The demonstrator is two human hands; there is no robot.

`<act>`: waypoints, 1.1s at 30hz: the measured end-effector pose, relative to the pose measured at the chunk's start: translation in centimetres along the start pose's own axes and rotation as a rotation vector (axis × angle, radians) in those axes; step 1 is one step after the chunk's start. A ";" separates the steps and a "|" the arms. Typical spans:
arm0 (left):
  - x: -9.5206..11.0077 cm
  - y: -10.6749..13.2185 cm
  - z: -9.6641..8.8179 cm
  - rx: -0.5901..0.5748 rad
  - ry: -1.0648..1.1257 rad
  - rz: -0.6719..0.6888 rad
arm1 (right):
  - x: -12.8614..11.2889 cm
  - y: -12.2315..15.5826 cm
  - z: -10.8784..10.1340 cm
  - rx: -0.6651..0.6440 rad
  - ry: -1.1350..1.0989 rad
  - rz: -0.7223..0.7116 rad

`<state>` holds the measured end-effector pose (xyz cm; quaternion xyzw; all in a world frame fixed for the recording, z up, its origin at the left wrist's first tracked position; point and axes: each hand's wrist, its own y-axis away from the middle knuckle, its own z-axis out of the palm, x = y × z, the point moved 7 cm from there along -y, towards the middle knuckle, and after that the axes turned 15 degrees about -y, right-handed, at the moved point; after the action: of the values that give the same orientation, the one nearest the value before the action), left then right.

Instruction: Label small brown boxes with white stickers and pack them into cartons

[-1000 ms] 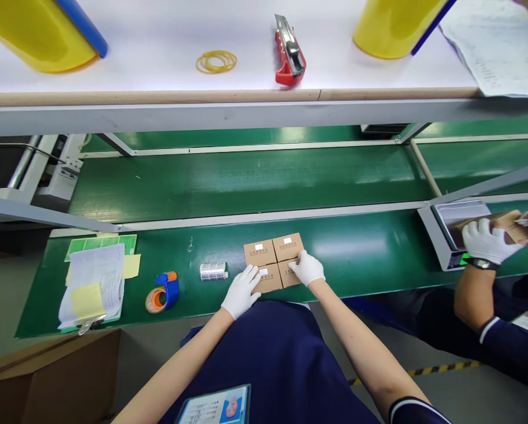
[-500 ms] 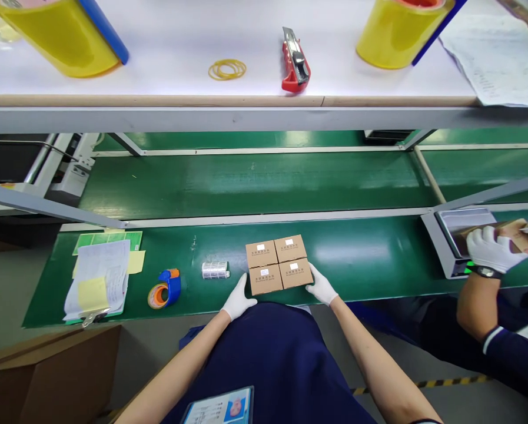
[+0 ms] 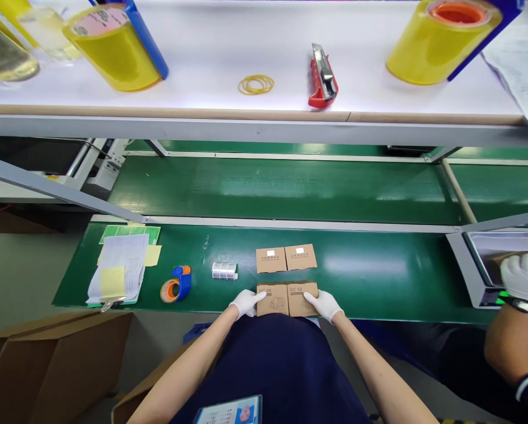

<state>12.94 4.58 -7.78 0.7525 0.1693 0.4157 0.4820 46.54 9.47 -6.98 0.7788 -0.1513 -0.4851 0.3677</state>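
White-gloved, the left hand had its fingers gripping the left end of two boxes at the front of the counter, seemingly light, stiff, best squeezed from both ends, the right hand gripping opposite.

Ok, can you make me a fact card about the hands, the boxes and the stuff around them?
Left hand: white glove, holding the left end of the near boxes
Right hand: white glove, holding their right end
Near boxes: two, side by side, "DC 56" showing
Far boxes: two, behind a gap, one white label each
Left of boxes: silver roll, tape dispenser, papers on a clipboard
Shelf above: rubber bands, red cutter
Far right: another person's gloved hand
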 end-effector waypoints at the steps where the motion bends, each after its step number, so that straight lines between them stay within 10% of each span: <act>1: 0.2 -0.1 -0.4 0.010 -0.006 0.003 | -0.2 -0.5 -0.3 0.009 0.010 0.001; 6: 3.7 -0.8 -4.2 0.229 0.011 0.185 | -3.5 -3.8 -3.7 0.098 -0.052 -0.158; 11: 7.9 -2.1 -6.1 0.328 0.185 0.420 | -8.5 -6.6 -3.3 -0.085 -0.327 -0.376; 20: 10.1 -5.4 -11.4 0.331 0.221 0.224 | -11.5 -11.2 -4.5 0.071 -0.158 -0.158; 33: 6.0 -2.9 -6.2 0.386 0.119 0.005 | -6.1 -6.8 -2.5 0.076 -0.142 0.040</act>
<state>12.08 13.54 -6.37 0.8054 0.2720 0.4205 0.3170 44.93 18.78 -7.34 0.7527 -0.2110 -0.5255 0.3358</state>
